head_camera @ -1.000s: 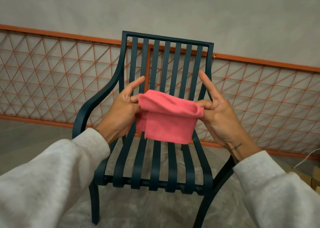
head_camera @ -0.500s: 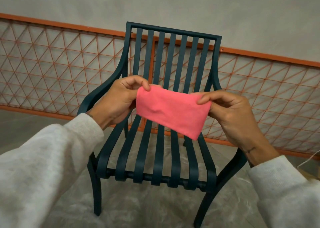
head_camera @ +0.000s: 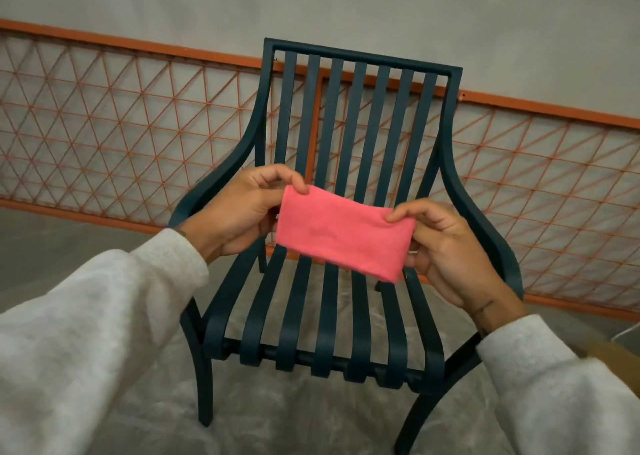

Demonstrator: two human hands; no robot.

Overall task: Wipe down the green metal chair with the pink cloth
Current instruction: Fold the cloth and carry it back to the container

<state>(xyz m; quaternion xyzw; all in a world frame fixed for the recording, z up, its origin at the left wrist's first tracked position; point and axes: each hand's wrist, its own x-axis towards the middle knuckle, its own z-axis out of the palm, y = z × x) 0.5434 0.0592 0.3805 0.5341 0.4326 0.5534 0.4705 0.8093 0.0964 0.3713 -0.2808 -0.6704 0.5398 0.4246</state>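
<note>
Left grip (head_camera: 239, 209): pinching the folded pink cloth (head_camera: 343, 235) at its top left corner.
Right grip (head_camera: 446, 247): pinching its right edge.
Cloth: stretched flat between both grips, above the seat.
Beyond: dark green slatted metal chair (head_camera: 363, 136); orange lattice railing (head_camera: 121, 125) behind, grey wall.
Change: cloth pulled flatter; chair nearer.

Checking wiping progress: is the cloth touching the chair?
No, both hands hold the pink cloth up in the air, clear of the green chair.

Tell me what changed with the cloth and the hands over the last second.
The pink cloth went from a loose drape with a hanging layer to a flat folded rectangle. The left hand and right hand had forefingers raised; now they pinch its top corners, stretching it taut. Both hands kept hold throughout. The cloth remains off the green chair, which stands unwiped before the orange lattice railing.
</note>
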